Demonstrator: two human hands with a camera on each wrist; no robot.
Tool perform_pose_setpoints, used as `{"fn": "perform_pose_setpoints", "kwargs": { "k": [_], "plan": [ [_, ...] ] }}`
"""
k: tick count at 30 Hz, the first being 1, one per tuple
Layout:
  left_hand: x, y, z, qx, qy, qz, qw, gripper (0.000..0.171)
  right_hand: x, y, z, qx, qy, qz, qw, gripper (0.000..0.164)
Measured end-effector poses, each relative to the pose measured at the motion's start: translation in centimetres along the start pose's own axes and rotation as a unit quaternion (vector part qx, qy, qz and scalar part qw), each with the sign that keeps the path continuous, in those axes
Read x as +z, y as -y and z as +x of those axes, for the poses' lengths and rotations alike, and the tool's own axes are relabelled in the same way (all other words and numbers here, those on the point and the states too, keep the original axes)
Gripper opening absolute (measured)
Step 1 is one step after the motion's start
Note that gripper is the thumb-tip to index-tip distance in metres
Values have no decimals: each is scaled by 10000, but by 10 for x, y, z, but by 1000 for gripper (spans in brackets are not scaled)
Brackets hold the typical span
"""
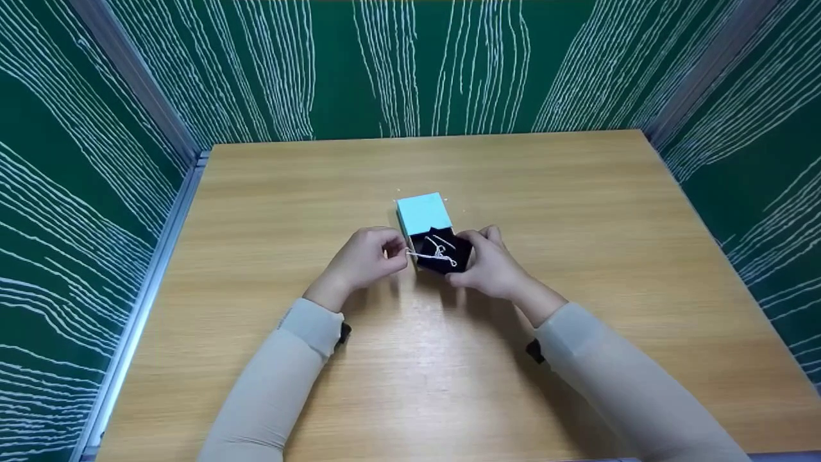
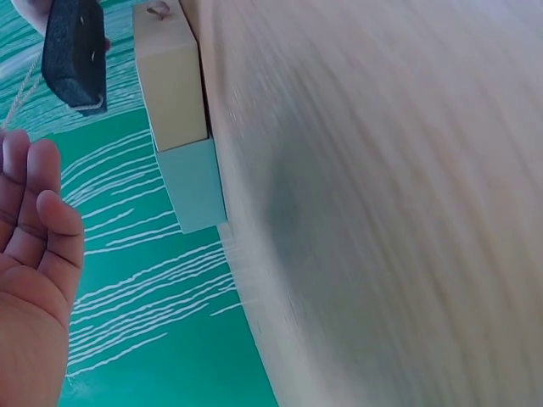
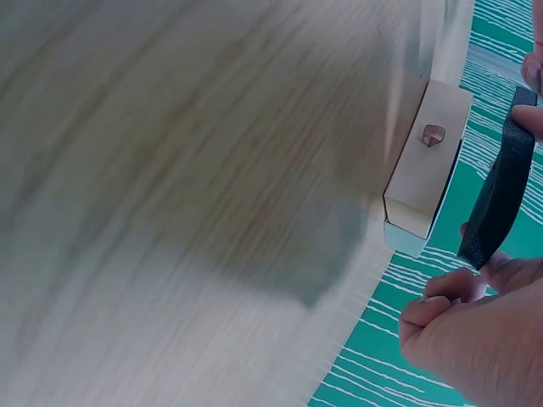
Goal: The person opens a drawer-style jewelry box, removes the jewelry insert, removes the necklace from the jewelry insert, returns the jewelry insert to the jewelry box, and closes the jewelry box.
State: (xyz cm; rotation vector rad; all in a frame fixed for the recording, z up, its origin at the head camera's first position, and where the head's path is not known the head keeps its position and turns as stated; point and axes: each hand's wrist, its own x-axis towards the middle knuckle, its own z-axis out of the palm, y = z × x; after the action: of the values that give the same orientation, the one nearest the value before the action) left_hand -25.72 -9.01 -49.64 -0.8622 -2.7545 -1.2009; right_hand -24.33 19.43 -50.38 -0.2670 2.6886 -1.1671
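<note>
A turquoise box sleeve [image 1: 423, 213] lies mid-table, with its cream drawer [image 2: 170, 85] pulled out toward me. Over the drawer, my right hand [image 1: 490, 266] grips a black foam pad [image 3: 501, 191] by its edge, tilted and lifted off the box. A thin silver chain [image 1: 441, 249] lies loosely across the pad's top. From the left, my left hand [image 1: 369, 256] pinches one end of that chain, which stretches from the pad to the fingertips. The drawer's inside is mostly hidden beneath the pad.
A small brown pull tab [image 3: 433, 135] sits on the drawer's front face. The wooden table [image 1: 308, 192] is bounded by green panels [image 1: 333, 70] with white wavy lines at the back and both sides. A few tiny white specks lie near the sleeve.
</note>
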Motion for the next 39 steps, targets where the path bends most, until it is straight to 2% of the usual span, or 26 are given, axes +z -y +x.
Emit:
{"fn": "perform_pose_setpoints", "kwargs": {
  "k": [14, 30, 39],
  "plan": [
    [-2, 3, -2, -322, -166, -49, 9993, 8, 2, -4, 0, -106, 170, -67, 9998, 97],
    [-4, 8, -2, -153, -601, 29, 9981, 10, 2, -4, -4, -329, 290, 92, 9990, 91],
    [-8, 9, -4, -177, -778, -111, 9968, 9, 5, -7, -3, -352, 306, 133, 9988, 91]
  ]
}}
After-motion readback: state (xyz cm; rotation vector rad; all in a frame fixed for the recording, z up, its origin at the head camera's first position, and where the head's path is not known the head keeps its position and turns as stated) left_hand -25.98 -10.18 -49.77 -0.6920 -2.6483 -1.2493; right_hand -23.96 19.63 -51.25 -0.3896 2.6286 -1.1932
